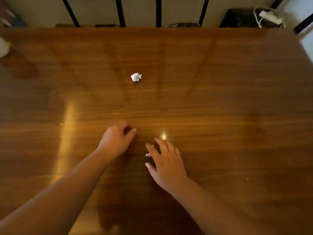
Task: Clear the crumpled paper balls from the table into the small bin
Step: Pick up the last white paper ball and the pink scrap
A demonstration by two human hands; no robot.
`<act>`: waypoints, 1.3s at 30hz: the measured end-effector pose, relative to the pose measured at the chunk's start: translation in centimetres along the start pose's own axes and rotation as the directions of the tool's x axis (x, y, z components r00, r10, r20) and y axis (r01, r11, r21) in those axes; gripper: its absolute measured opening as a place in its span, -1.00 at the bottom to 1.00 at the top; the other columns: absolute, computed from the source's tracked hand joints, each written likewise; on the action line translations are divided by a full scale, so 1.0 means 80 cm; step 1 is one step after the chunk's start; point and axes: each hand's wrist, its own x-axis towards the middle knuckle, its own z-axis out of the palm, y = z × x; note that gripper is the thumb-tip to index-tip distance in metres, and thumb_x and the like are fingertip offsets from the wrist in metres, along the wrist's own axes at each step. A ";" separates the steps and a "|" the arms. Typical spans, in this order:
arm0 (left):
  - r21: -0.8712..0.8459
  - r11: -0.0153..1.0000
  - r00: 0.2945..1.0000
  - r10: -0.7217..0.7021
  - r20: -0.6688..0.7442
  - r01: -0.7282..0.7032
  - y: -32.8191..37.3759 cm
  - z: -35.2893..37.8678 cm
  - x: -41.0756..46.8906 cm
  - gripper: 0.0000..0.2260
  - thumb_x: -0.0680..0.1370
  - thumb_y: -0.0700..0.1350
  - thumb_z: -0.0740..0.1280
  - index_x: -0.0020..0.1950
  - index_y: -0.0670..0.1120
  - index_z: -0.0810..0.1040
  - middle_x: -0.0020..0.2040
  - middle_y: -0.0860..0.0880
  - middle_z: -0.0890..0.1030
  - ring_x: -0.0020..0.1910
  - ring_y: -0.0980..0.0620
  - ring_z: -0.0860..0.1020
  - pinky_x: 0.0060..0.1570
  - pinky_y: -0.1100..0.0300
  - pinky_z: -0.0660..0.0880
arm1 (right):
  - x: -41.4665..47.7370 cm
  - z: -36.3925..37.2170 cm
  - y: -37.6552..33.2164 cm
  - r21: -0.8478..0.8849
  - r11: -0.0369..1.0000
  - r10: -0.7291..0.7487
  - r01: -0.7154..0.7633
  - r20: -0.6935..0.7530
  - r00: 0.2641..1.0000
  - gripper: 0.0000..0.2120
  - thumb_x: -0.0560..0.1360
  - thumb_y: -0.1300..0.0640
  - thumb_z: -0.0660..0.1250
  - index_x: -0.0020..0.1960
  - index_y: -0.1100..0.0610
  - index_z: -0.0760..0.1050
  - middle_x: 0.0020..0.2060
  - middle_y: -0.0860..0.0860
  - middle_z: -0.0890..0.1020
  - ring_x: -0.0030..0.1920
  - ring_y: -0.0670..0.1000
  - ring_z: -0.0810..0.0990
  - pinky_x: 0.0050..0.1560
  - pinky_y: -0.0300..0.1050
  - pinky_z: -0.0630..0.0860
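Down at 6 o'clock, the right hand (166, 160) lies with fingers spread, nearly straight, over a small paper scrap (148, 154) that peeks out beside the forefinger. At its 10 o'clock the left hand (116, 139) is curled, nothing showing inside. A crumpled paper ball (136, 77) sits at 12 o'clock on the table (220, 99).

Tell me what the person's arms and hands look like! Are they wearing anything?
Both arms are bare. The left forearm and right forearm show no sleeves as far as the picture goes. The left hand and right hand wear no gloves, and I see no rings, watch or bracelet. The picture is a bit blurry, so tiny things could hide.
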 end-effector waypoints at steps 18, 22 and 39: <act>0.019 0.975 0.853 0.203 -0.481 -0.222 0.023 -0.008 0.222 -0.79 0.46 0.22 0.29 -0.15 0.09 0.49 -0.22 0.17 0.51 -0.21 0.10 0.52 -0.23 0.16 0.44 | 0.063 0.024 0.042 0.160 0.978 -0.130 0.137 -0.049 0.990 -0.69 0.48 -0.15 0.28 -0.35 -0.01 0.42 -0.48 -0.14 0.46 -0.46 -0.16 0.41 -0.47 -0.34 0.35; 0.198 0.958 0.855 0.277 -0.438 -0.208 0.036 -0.011 0.271 -0.64 0.46 0.22 0.30 0.10 -0.01 0.47 0.04 -0.03 0.51 0.13 -0.08 0.46 0.07 0.14 0.37 | 0.090 -0.014 0.042 0.786 0.401 0.386 -0.470 0.320 0.865 -0.55 0.42 -0.34 0.20 -0.41 0.00 0.40 -0.55 -0.07 0.40 -0.52 -0.12 0.34 -0.50 -0.27 0.28; 0.029 0.959 0.917 0.278 -0.285 -0.282 0.045 0.007 0.227 -0.77 0.54 0.16 0.24 -0.24 0.09 0.52 -0.27 0.12 0.53 -0.32 0.15 0.51 -0.42 0.36 0.31 | 0.126 -0.035 0.095 0.451 -0.889 0.225 -0.080 0.582 0.782 -0.59 0.55 -0.12 0.18 -0.36 0.10 0.46 -0.46 -0.02 0.46 -0.39 -0.04 0.46 -0.41 -0.20 0.39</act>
